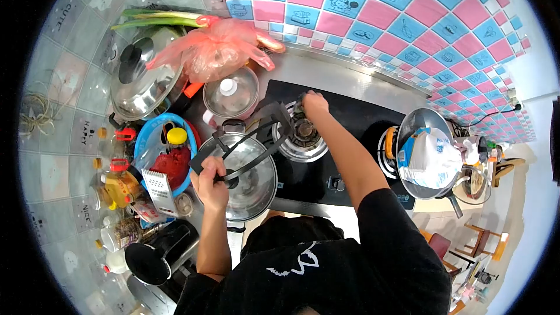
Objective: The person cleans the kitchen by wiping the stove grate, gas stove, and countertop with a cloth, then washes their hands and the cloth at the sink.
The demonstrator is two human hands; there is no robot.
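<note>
My left hand (211,184) is closed round one side of a black pot stand (269,150), a square burner support with angled arms. It is held tilted above a glass-lidded steel pot (254,192), and its far end overhangs the left gas burner (303,134). My right hand (315,105) reaches to the far edge of that burner, fingers closed around something small and dark that I cannot make out. The burner's round metal tray is bare of its support. All of this is over the black glass hob (356,105).
A pan (423,118) with a white-and-blue bag (431,157) sits on the right burner. Left are a small lidded pot (230,96), a red plastic bag (216,52), a large lidded pan (146,76), a blue basin (146,134), a grater (160,189) and several bottles.
</note>
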